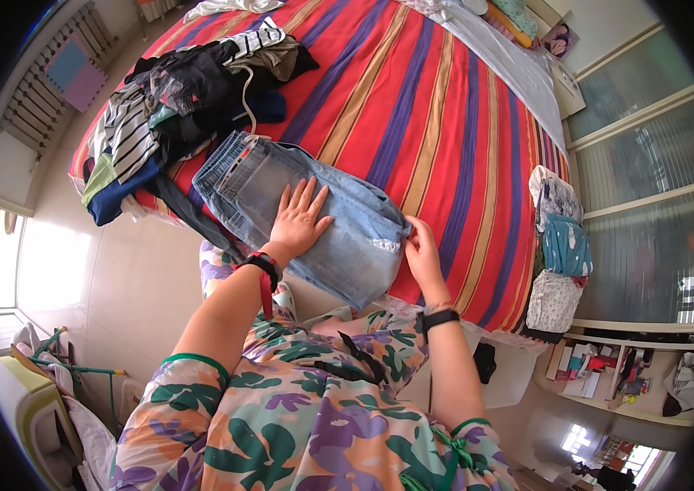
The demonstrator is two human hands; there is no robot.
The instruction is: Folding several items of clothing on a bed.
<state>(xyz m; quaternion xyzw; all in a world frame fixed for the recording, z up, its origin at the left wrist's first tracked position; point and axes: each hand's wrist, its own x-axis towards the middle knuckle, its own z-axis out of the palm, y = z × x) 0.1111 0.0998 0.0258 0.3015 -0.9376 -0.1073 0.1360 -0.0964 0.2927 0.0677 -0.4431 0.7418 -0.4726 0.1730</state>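
Observation:
A pair of light blue jeans (pixel 347 208), folded over, lies on a red, purple and gold striped bedspread (pixel 445 123). Its elastic waist with a pale drawstring points to the upper left. My left hand (pixel 302 216) rests flat on the denim with the fingers spread. At the folded right end, my right hand (pixel 423 248) pinches the edge of the jeans between thumb and fingers, beside a frayed whitish patch. Past the waist, a loose heap of clothes (pixel 184 92) holds dark, striped and green pieces.
Folded clothes (pixel 568 245) are stacked along the bed's right edge. Beyond stands a cabinet with glass sliding doors (pixel 648 245), and below it an open shelf unit (pixel 592 399) with small items. A chair (pixel 27 411) and a green-framed rack (pixel 76 369) stand at lower left.

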